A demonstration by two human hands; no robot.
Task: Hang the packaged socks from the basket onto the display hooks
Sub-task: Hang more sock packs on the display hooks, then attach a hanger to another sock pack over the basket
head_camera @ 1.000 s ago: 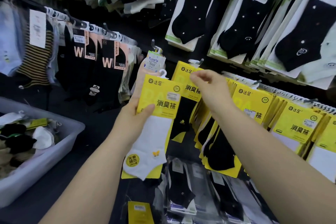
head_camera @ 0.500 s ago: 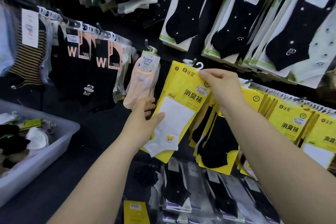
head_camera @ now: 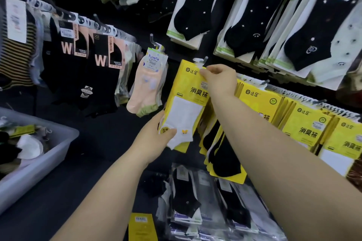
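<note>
A yellow pack of white socks (head_camera: 186, 101) with a small butterfly motif is held up against the display wall. My left hand (head_camera: 156, 141) grips its lower end, thumb across the sock's toe. My right hand (head_camera: 219, 78) pinches the pack's top right corner. The pack's white hanger sits at a black display hook (head_camera: 204, 59); whether it is fully on the hook is unclear. The grey basket (head_camera: 49, 154) stands at the left with several more sock packs inside.
More yellow packs (head_camera: 305, 125) hang to the right, some with black socks (head_camera: 225, 158) behind my right forearm. A peach sock pack (head_camera: 148, 84) hangs just left. Black "W" packs (head_camera: 101, 60) fill the left rail, dotted black socks (head_camera: 197, 6) hang above, clear-wrapped packs (head_camera: 186, 197) below.
The yellow pack has moved up and right, from in front of the wall to the hook. My right hand shifted from the hanging packs to this pack's top; my left slid to its lower end.
</note>
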